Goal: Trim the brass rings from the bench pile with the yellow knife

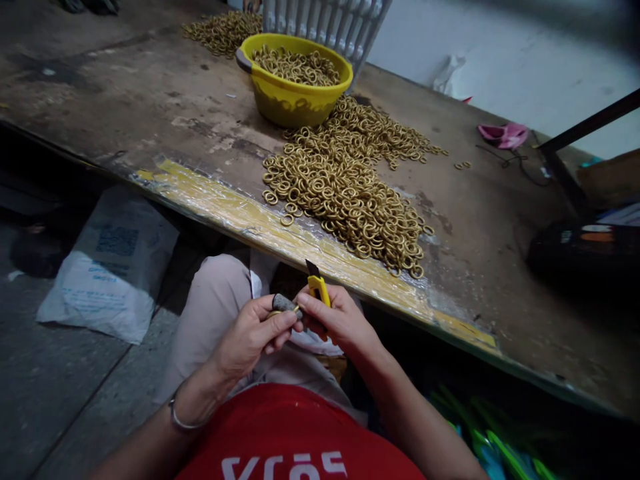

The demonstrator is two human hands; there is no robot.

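Both hands meet over my lap, just in front of the table edge. My left hand (260, 331) is closed on a small brass ring (275, 313), and its index finger wears a grey wrap (284, 303). In my right hand (336, 318) is a yellow utility knife (319, 291), its dark blade pointing up and away. The right thumb and fingertips touch the ring too, beside the left fingertips. Beyond the hands, a large pile of brass rings (345, 193) lies on the table (150, 107).
A yellow basin (295, 100) full of rings stands behind the pile, near a radiator (325, 23). More rings (223, 32) lie at the back. A white sack (113, 267) is on the floor at left. At right are a pink item (505, 135) and a black bag (580, 250).
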